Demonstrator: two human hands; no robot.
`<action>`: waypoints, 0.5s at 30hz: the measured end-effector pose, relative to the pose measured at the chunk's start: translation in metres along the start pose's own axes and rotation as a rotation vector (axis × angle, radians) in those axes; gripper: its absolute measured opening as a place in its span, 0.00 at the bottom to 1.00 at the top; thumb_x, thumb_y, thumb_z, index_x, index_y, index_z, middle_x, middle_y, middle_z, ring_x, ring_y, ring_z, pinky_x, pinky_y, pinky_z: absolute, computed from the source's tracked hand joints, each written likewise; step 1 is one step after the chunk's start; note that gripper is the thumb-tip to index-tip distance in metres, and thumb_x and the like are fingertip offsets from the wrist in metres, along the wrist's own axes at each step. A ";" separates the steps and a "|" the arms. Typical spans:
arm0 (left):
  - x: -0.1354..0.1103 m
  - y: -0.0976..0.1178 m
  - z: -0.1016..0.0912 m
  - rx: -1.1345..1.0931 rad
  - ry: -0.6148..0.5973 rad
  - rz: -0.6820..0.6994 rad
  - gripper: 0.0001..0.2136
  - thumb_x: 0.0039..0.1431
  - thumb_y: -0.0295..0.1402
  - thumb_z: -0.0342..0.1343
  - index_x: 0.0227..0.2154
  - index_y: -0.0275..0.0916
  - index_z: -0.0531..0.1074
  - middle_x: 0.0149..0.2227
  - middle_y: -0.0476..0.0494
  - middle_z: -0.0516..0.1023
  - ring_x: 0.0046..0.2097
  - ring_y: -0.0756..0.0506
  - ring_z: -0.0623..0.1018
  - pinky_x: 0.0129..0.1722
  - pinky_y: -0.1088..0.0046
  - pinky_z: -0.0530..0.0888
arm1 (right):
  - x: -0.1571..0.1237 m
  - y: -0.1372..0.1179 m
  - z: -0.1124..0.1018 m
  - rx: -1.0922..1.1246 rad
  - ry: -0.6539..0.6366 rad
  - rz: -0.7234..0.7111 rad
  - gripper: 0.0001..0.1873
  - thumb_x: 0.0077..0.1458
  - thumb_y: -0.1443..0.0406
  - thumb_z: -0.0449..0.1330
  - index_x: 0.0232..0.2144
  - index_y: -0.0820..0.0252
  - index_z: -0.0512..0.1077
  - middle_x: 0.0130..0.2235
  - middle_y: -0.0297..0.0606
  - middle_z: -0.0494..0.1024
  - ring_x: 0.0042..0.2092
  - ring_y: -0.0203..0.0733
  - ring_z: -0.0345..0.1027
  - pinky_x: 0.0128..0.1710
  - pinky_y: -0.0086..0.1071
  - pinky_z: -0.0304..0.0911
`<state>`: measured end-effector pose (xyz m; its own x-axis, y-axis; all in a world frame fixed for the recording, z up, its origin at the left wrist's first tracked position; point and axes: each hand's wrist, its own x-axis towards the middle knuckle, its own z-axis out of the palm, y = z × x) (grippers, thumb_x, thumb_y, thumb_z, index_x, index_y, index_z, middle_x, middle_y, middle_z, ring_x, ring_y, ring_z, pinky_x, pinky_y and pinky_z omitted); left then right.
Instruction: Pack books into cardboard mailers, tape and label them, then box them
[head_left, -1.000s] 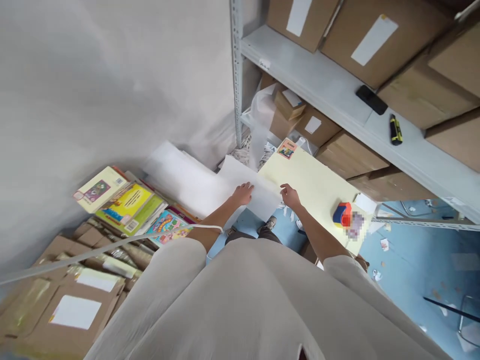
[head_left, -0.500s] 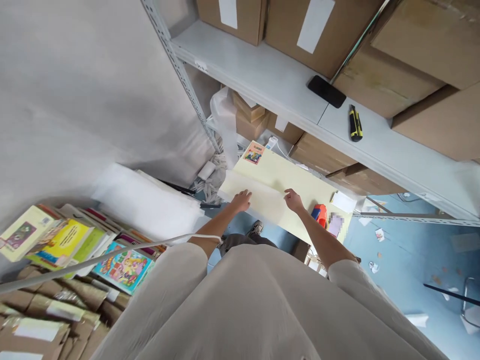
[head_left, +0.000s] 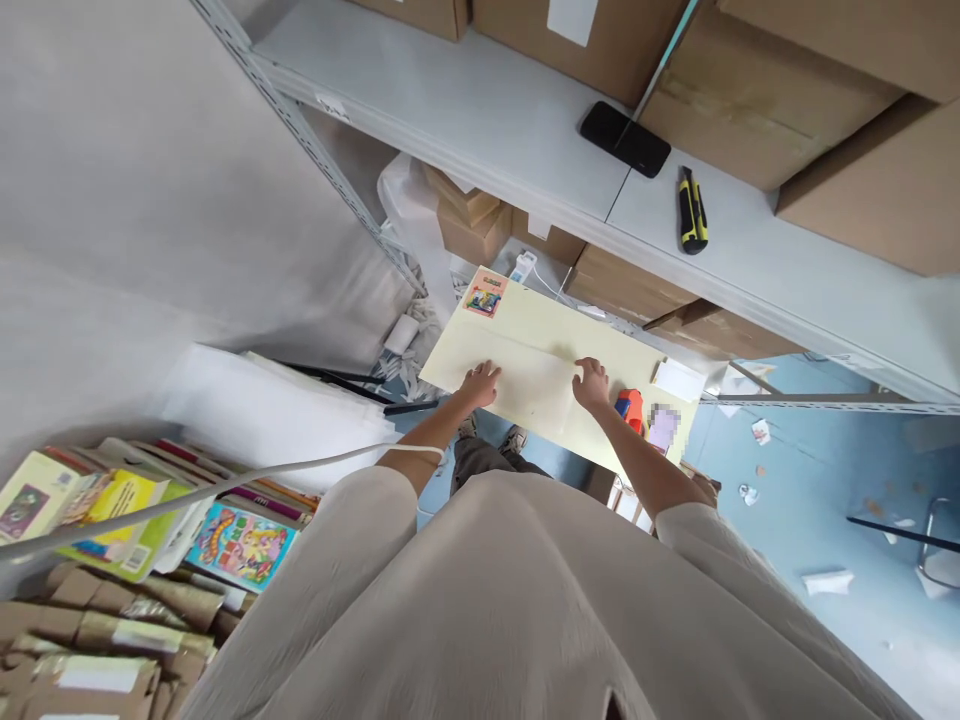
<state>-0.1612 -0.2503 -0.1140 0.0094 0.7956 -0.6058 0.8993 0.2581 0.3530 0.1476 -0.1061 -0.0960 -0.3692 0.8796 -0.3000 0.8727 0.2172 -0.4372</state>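
Note:
A thin translucent sheet lies on the pale yellow tabletop. On the sheet's left part rests my left hand, its fingers spread. My right hand is at the right part of the sheet, fingers stretched out and pointing away from me. Just right of that hand is a red and blue tape dispenser. A small picture book with an orange cover lies at the table's far left corner. What is under my palms is hidden.
A metal shelf holds cardboard boxes, a black phone and a yellow-black utility knife. At left are stacked books, white sheets and flattened cardboard. A pale cable crosses by my left arm.
My right hand has come down from a pinch-like pose to stretched fingers at the sheet, which now lies flatter. My left hand stays on its left part. The camera view has shifted.

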 end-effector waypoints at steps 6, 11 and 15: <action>0.012 -0.010 -0.011 0.032 -0.044 0.036 0.35 0.72 0.31 0.57 0.79 0.44 0.60 0.86 0.26 0.49 0.84 0.28 0.55 0.79 0.42 0.60 | -0.037 -0.022 0.037 -0.045 -0.339 -0.104 0.26 0.70 0.68 0.58 0.67 0.56 0.76 0.71 0.50 0.74 0.69 0.58 0.69 0.70 0.48 0.65; 0.026 -0.033 -0.035 -0.005 -0.058 0.086 0.29 0.72 0.33 0.59 0.74 0.44 0.68 0.83 0.28 0.59 0.81 0.28 0.63 0.75 0.46 0.67 | -0.046 -0.037 0.052 -0.100 -0.373 0.019 0.28 0.71 0.66 0.59 0.71 0.55 0.74 0.75 0.51 0.69 0.73 0.59 0.65 0.71 0.48 0.65; 0.044 -0.055 -0.062 -0.062 0.044 0.068 0.27 0.72 0.32 0.60 0.72 0.44 0.72 0.78 0.31 0.67 0.76 0.30 0.71 0.73 0.52 0.72 | -0.049 -0.050 0.053 -0.092 -0.364 0.089 0.28 0.72 0.66 0.58 0.71 0.56 0.74 0.75 0.52 0.69 0.72 0.60 0.66 0.71 0.49 0.65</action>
<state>-0.2372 -0.1959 -0.1156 0.0494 0.8356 -0.5472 0.8686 0.2345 0.4365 0.1052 -0.1819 -0.1044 -0.3659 0.6922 -0.6221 0.9253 0.1990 -0.3228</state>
